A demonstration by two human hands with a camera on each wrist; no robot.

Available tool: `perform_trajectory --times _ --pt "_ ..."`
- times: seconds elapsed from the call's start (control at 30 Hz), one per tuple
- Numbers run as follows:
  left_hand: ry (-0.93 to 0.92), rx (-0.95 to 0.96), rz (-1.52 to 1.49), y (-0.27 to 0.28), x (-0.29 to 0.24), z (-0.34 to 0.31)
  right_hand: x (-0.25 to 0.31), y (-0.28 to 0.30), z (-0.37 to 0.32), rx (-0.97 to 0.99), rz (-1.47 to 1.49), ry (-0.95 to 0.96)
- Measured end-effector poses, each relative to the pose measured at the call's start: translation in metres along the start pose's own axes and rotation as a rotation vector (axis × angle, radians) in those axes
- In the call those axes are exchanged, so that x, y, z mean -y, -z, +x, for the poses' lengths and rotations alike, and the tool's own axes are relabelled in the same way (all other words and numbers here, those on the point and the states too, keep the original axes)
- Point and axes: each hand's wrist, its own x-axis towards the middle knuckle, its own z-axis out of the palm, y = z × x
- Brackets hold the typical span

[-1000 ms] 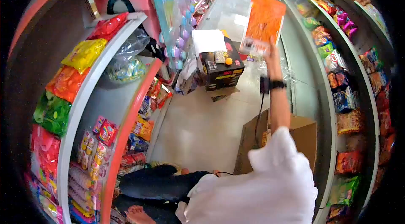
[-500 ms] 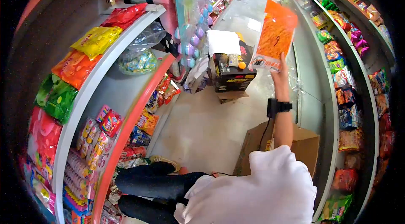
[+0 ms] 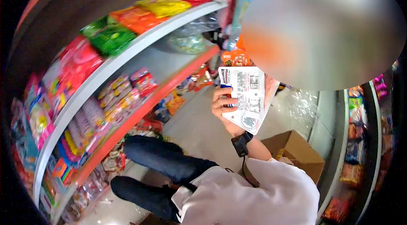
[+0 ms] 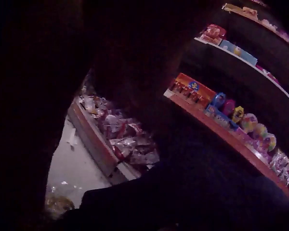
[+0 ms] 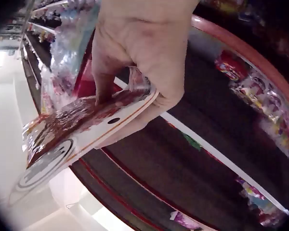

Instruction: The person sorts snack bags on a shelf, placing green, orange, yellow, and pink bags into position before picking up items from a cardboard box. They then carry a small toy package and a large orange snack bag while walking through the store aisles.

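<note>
My right hand (image 3: 224,108) grips a flat snack packet (image 3: 250,97) by its edge, the white printed back facing the head camera. Fingers curl over the left side of the packet. Orange printed packaging (image 3: 236,58) shows just above its top edge. In the right wrist view, the thumb and fingers of the right hand (image 5: 139,53) pinch the packet (image 5: 72,130), which has a clear, shiny side with reddish-brown contents and a small punched hole. My left hand is outside the head view, and the left wrist view is mostly dark, without the hand.
Shelves on the left carry colourful candy bags (image 3: 110,38) and boxed sweets. An open cardboard box (image 3: 296,153) stands on the floor to the right, before another shelf of snack bags (image 3: 355,131). Clear plastic wrap (image 3: 296,106) lies nearby. A blurred oval covers the upper right.
My right hand has brought the packet left and nearer the body, turning it from its orange face to its white printed back. The head view has swung toward the left shelves.
</note>
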Motion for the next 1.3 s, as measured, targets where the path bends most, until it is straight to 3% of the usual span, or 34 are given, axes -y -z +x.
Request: perform_trajectory --times 0.07,0.1,0.13,0.17,0.2,0.27,0.33,0.37,0.4,0.43,0.47,0.53,0.57,0.6,0.63,0.67,0.7,0.73,0.77,0.8,0.83,0.9,0.93,0.97,1.03,1.07,1.13,1.23,1.3 --pt "0.016 0.188 0.095 0.055 0.002 0.002 -0.015 0.022 0.012 -0.041 0.074 -0.088" --pt "0.075 0.122 -0.099 0.079 0.009 0.001 -0.021 0.026 0.012 -0.069 0.078 -0.122" --pt "0.377 0.132 -0.626 0.147 0.014 0.021 -0.024 0.035 0.015 -0.101 0.075 -0.153" --pt "0.385 -0.02 -0.729 0.133 0.023 0.027 -0.027 0.044 0.016 -0.132 0.07 -0.182" --pt "0.339 -0.195 -0.595 0.101 0.033 0.033 -0.02 0.062 0.014 -0.037 0.086 -0.239" --pt "0.288 -0.264 -0.579 -0.024 0.077 0.053 -0.026 0.073 0.013 -0.084 -0.013 -0.348" --pt "0.401 -0.042 -0.721 -0.031 0.106 0.067 -0.03 0.079 0.012 -0.113 -0.107 -0.462" --pt "0.529 -0.077 -0.807 -0.03 0.11 0.078 -0.032 0.082 0.011 -0.125 -0.155 -0.519" --pt "0.703 0.004 -1.065 -0.025 0.121 0.1 -0.033 0.083 0.007 -0.176 -0.277 -0.533" --pt "0.691 -0.21 -1.315 -0.022 0.118 0.116 -0.033 0.085 0.0 -0.223 -0.399 -0.547" --pt "0.792 -0.292 -1.302 0.027 0.101 0.13 -0.046 0.073 -0.004 -0.382 -0.592 -0.492" --pt "0.562 -0.363 -1.601 0.075 0.068 0.144 -0.112 0.054 -0.001 -0.636 -1.477 -0.181" --pt "0.508 -0.312 -1.707 0.176 0.035 0.138 -0.165 0.017 0.023 -0.788 -1.34 -0.179" --pt "0.334 -0.309 -1.725 0.224 0.006 0.133 -0.218 -0.02 0.046 -0.937 -1.193 -0.155" --pt "0.256 -0.261 -1.858 0.3 -0.026 0.118 -0.182 0.028 0.025 -0.672 -1.67 -0.285" --pt "0.167 -0.169 -1.99 0.323 -0.053 0.107 -0.145 0.076 0.004 -0.391 -2.137 -0.291" --pt "-0.078 -0.074 -2.253 0.373 -0.07 0.094 -0.131 0.101 0.002 -0.381 -1.728 -0.445" --pt "-0.335 0.056 -2.354 0.377 -0.091 0.084 -0.117 0.126 0.0 -0.457 -1.256 -0.576" --pt "-0.437 0.032 -2.446 0.389 -0.112 0.072 -0.103 0.151 -0.002 -0.572 -0.893 -0.698" --pt "-0.377 0.111 -2.324 0.426 -0.109 0.064 -0.102 0.162 -0.006 -0.538 -0.856 -0.723" --pt "-0.41 0.122 -2.274 0.416 -0.122 0.052 -0.1 0.172 -0.01 -0.504 -0.818 -0.743" --pt "-0.234 0.303 -2.54 0.416 -0.13 0.045 -0.134 0.143 0.002 -0.717 -0.795 -0.712" --pt "-0.094 0.3 -2.468 0.421 -0.126 0.045 -0.147 0.134 0.004 -0.824 -0.785 -0.686" --pt "-0.002 0.407 -2.371 0.424 -0.119 0.048 -0.143 0.143 0.002 -0.791 -0.767 -0.716" --pt "0.038 0.267 -2.237 0.421 -0.117 0.051 -0.126 0.162 -0.006 -0.725 -0.733 -0.762" --pt "0.114 0.308 -2.281 0.408 -0.122 0.051 -0.128 0.163 -0.011 -0.601 -0.95 -0.753" --pt "0.256 0.39 -2.367 0.374 -0.134 0.052 -0.12 0.174 -0.019 -0.48 -1.098 -0.758" --pt "0.483 0.304 -2.806 0.391 -0.12 0.056 -0.089 0.21 -0.04 -0.357 -1.129 -0.793" --pt "0.512 0.242 -2.866 0.38 -0.118 0.057 -0.076 0.222 -0.047 -0.279 -1.129 -0.809"
